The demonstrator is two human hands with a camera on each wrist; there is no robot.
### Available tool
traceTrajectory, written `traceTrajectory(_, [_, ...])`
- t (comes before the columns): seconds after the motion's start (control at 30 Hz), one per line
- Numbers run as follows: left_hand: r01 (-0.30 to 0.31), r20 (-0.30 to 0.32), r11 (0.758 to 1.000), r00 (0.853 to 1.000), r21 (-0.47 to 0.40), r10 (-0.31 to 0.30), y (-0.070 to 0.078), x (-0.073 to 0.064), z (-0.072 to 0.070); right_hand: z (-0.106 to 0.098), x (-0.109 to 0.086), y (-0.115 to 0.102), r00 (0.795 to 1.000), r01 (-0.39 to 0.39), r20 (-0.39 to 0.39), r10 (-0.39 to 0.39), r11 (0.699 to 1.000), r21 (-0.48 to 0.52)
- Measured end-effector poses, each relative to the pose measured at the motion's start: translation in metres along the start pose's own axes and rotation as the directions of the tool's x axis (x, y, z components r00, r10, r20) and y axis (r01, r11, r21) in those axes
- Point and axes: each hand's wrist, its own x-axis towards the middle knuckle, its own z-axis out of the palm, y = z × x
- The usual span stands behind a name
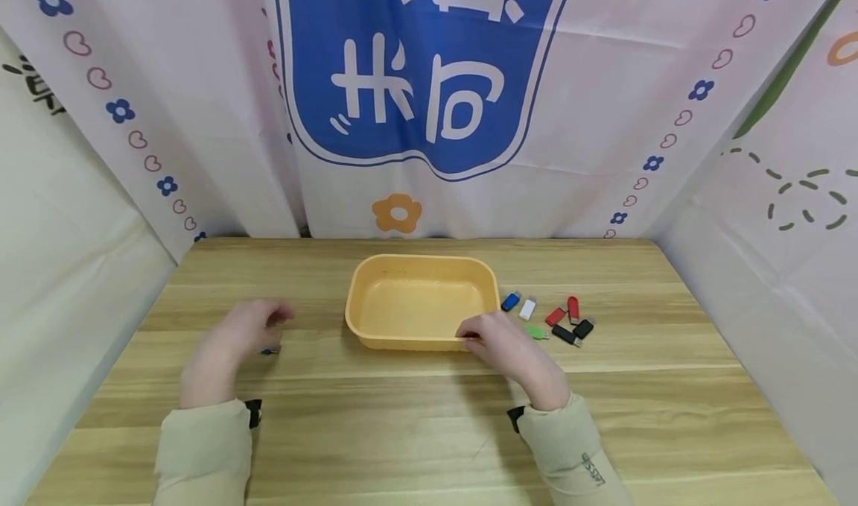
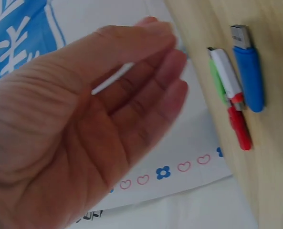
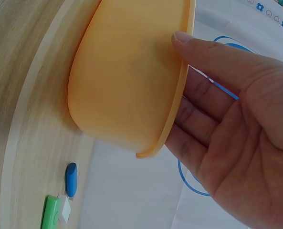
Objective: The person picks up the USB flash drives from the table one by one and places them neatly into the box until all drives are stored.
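My right hand point(image 1: 511, 351) pinches the near right rim of a yellow plastic basket point(image 1: 429, 344). In the right wrist view the thumb lies outside the basket wall point(image 3: 122, 71) and the other fingers reach inside. My left hand point(image 1: 231, 346) hovers over the left of the table with loosely bent fingers and holds nothing. Near it lie a blue USB stick point(image 2: 250, 78), a white one point(image 2: 226, 71), a green one point(image 2: 216, 78) and a red one point(image 2: 239, 130). From the head view, the hand hides most of these.
Right of the basket, several more USB sticks lie on the wooden table point(image 1: 402, 431): blue point(image 1: 512, 301), white point(image 1: 527, 308), green point(image 1: 536, 332), red point(image 1: 573, 309) and black point(image 1: 566, 335) among them. A printed cloth point(image 1: 603, 103) hangs behind the table's back edge.
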Motion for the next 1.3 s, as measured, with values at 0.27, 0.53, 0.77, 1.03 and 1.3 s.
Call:
traceTrajectory(0.27, [0.037, 0.066, 0.998, 0.997, 0.056, -0.041, -0.018, -0.003, 0.003, 0.000, 0.000, 0.000, 1.000, -0.009, 0.001, 0.009, 1.000, 0.005])
traceTrajectory(0.53, [0.090, 0.107, 0.996, 0.990, -0.013, -0.088, -0.034, -0.001, 0.004, -0.001, -0.001, 0.001, 1.000, -0.005, -0.002, 0.006, 1.000, 0.018])
traceTrajectory(0.77, [0.103, 0.068, 0.995, 0.992, 0.019, -0.104, -0.040, 0.002, 0.007, -0.001, -0.001, 0.001, 1.000, -0.006, -0.002, 0.006, 1.000, 0.024])
traceTrajectory(1.03, [0.097, 0.046, 0.995, 0.994, 0.026, -0.098, -0.044, 0.003, 0.009, -0.001, -0.001, 0.002, 1.000, 0.000, 0.002, 0.000, 1.000, 0.023])
traceTrajectory(1.3, [0.060, 0.062, 0.998, 0.996, 0.029, -0.062, -0.043, 0.004, 0.009, -0.001, 0.000, 0.002, 1.000, -0.004, 0.006, 0.004, 1.000, 0.028])
